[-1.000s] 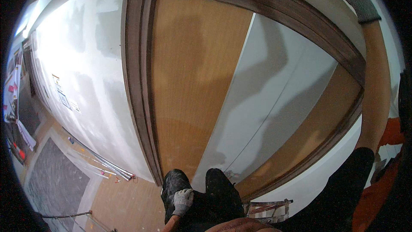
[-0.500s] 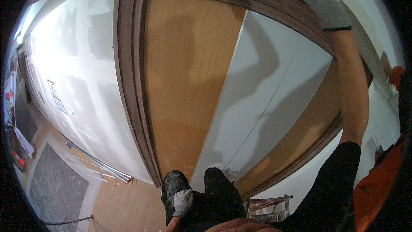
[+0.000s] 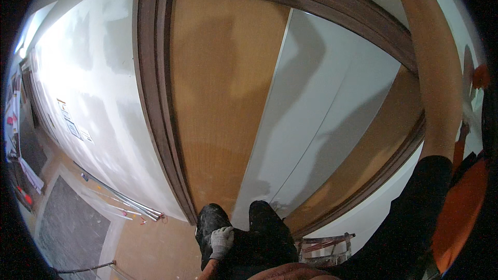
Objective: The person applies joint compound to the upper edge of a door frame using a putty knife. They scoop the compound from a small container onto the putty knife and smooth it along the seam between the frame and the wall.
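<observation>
My left hand, in a pale knit work glove, rests against my dark, dust-marked trouser leg. Its fingers are curled closed, and what they hold, if anything, is hidden. My right arm reaches up past the upper right edge, so the right hand is out of view. In front of me stands a door with wood-toned panels and a white middle strip, set in a dark brown frame. Shadows of my arm and body fall across it.
A patched white wall runs along the left. Metal lengths lie at its foot, near a dark grey floor patch. A paint-spattered ladder-like frame stands low right. Something orange shows at the right edge.
My right arm has stretched higher, and its gloved hand has left the top of the view. The left hand stays on the trouser leg. The view has shifted slightly.
</observation>
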A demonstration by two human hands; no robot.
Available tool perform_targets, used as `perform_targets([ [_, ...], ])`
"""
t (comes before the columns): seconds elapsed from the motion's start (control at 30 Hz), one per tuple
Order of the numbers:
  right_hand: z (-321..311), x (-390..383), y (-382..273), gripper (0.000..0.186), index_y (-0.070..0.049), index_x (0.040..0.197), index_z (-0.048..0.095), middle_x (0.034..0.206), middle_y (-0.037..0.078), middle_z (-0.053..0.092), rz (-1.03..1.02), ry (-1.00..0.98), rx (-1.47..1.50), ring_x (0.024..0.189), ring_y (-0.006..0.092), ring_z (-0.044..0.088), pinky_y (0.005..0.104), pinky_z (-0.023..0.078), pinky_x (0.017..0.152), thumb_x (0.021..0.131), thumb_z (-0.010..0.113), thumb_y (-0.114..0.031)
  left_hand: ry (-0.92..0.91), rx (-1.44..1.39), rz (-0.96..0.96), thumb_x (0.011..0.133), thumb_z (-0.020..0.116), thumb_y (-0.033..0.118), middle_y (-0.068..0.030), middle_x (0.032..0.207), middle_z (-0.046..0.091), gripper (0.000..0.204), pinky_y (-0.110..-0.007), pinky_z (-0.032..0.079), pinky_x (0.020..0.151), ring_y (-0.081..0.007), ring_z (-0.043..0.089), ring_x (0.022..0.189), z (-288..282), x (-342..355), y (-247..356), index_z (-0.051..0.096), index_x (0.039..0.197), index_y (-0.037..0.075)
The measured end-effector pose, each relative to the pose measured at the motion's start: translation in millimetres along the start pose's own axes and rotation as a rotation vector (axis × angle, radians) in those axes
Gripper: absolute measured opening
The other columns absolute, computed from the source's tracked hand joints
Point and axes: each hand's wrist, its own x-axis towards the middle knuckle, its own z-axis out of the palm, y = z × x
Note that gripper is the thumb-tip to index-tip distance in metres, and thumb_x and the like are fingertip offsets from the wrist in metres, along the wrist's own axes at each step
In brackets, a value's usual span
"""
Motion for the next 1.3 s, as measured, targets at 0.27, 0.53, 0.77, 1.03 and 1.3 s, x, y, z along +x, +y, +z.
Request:
perform_targets([
  [0.27, -50.5, -71.3, 5.4, 0.029, -0.013, 0.115, 0.074, 0.127, 0.008, 0.069, 0.059, -0.249, 0.044, 0.119, 0.0288, 0.061, 0.0420, 0.044, 0.108, 0.092, 0.064, -0.028, -0.014, 0.048, -0.033, 0.095, 0.061, 0.029, -0.0075, 0.108, 0.072, 0.024, -0.045, 0.046, 0.093, -0.0299, 0.066, 0.102, 0.5, -1.0, 2.9, 0.071, 0.111, 0.015],
  [0.53, -108.9, -140.6, -23.7, 0.025, -0.008, 0.110, 0.075, 0.120, 0.010, 0.070, 0.368, -0.315, 0.055, 0.115, 0.0305, 0.062, 0.0428, 0.048, 0.102, 0.089, 0.069, -0.020, -0.002, 0.019, -0.046, 0.095, 0.061, 0.027, -0.0076, 0.108, 0.072, 0.022, -0.045, 0.045, 0.091, -0.0304, 0.065, 0.102, 1.9, -11.7, -0.4, 0.070, 0.111, 0.015],
  [0.77, -121.6, -145.2, -4.2, 0.030, -0.009, 0.117, 0.070, 0.117, 0.011, 0.070, 0.366, -0.301, -0.171, 0.109, 0.0294, 0.064, 0.0409, 0.050, 0.098, 0.089, 0.062, -0.017, 0.017, -0.008, -0.011, 0.095, 0.061, 0.026, -0.0093, 0.106, 0.072, 0.022, -0.045, 0.045, 0.092, -0.0306, 0.065, 0.100, 3.6, -4.8, 4.8, 0.070, 0.110, 0.013],
  [1.03, -40.9, -133.6, -72.3, 0.029, -0.014, 0.113, 0.068, 0.102, 0.012, 0.067, 0.573, -0.253, -0.199, 0.104, 0.0266, 0.064, 0.0381, 0.051, 0.091, 0.088, 0.053, -0.012, 0.027, 0.041, -0.018, 0.095, 0.060, 0.027, -0.0094, 0.104, 0.071, 0.022, -0.046, 0.045, 0.091, -0.0314, 0.065, 0.099, -6.6, -13.2, 2.1, 0.070, 0.109, 0.013],
  [1.3, -134.3, -87.6, -31.7, 0.027, -0.012, 0.118, 0.070, 0.118, 0.014, 0.069, 0.470, -0.343, -0.152, 0.110, 0.0260, 0.063, 0.0407, 0.049, 0.100, 0.094, 0.058, -0.014, -0.006, 0.004, 0.065, 0.094, 0.062, 0.025, -0.0087, 0.103, 0.071, 0.021, -0.045, 0.046, 0.090, -0.0314, 0.065, 0.098, 7.3, 8.7, 12.4, 0.070, 0.109, 0.013],
])
